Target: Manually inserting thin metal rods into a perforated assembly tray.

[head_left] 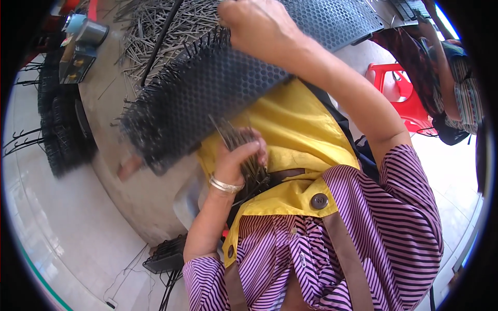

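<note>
Gripping a bristled mat while holding a bundle of thin metal pins.

Judging by the pose, pins are being set into the black honeycomb mat point(207, 98), which lies tilted over the yellow apron point(295, 129) at the worktop point(135, 197) edge. The right hand point(262, 28) clamps its upper rim; the left hand point(241, 158) is closed around a sheaf of pins point(249, 155). Loose pins point(166, 26) litter the worktop beyond.
</note>
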